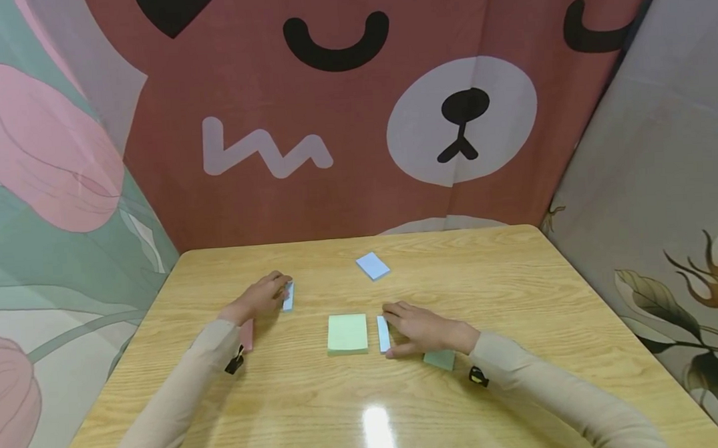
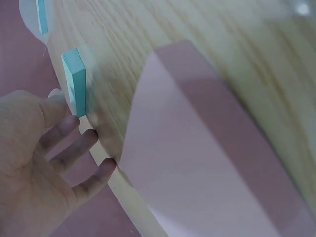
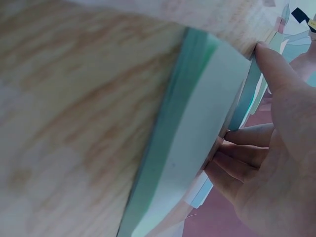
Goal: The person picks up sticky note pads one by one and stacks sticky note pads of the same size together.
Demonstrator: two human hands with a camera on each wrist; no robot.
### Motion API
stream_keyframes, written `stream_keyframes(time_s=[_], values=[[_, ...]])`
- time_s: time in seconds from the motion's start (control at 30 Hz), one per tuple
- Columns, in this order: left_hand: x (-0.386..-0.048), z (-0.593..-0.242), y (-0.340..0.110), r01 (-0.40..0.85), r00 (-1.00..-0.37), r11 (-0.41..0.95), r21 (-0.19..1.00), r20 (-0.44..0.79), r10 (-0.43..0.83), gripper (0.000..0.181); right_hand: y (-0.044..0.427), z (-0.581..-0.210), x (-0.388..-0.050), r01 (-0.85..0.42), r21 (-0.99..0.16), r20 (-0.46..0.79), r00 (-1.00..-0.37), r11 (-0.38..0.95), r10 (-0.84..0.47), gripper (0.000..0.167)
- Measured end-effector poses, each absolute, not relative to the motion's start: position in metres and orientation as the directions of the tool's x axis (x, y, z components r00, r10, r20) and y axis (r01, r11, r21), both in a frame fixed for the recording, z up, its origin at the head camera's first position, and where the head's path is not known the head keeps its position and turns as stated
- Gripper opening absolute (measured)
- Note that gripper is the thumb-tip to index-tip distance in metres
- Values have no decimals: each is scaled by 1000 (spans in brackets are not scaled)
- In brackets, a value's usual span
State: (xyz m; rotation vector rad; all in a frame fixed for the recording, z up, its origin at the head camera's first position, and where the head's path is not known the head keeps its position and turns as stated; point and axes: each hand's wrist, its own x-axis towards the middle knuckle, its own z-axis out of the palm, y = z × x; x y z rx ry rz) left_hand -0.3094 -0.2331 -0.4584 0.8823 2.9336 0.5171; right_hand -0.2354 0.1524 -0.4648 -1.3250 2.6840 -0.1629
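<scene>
At the left, my left hand (image 1: pixel 257 300) reaches over a narrow blue pad (image 1: pixel 289 299) standing on edge. The left wrist view has loosely bent, spread fingers beside this pad (image 2: pixel 78 89), the thumb side partly behind it. My right hand (image 1: pixel 426 328) holds another narrow blue pad (image 1: pixel 383 336) by its two ends, thumb at the near end and fingers at the far end; the right wrist view shows that pad (image 3: pixel 246 96) between thumb and index finger. A pale green pad (image 1: pixel 347 334) lies just left of it, apart from both hands.
Under my left wrist is a pink pad (image 1: pixel 247 336), large in the left wrist view (image 2: pixel 197 133). A smaller green pad (image 1: pixel 440 359) is below my right wrist. Farther back lies a blue pad (image 1: pixel 373 266) on the wooden table (image 1: pixel 487 272). Patterned cloths hang around the table.
</scene>
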Motion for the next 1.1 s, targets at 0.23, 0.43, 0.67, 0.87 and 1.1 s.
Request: stream_keyframes(time_s=[0.23,0.43,0.67,0.87,1.1], values=[[-313,-462,-233,492,-865,820,294,58,498,36,153,-466,-235,-781,-151,-87,-600,606,-795,87],[-313,-460,-230,464,-880,855,233,12,474,37,152,-468,-236,-787,-142,-84,-595,600,-799,86],[-311,-457,-226,449,-888,878,169,-25,459,38,152,-465,-236,-786,-127,-99,-597,605,-796,86],[-308,-456,-223,427,-898,889,164,-41,439,37,151,-465,-236,-786,-128,-100,-596,604,-797,86],[-310,-456,-221,395,-910,900,183,-58,411,36,151,-466,-235,-800,-102,-78,-586,591,-806,85]])
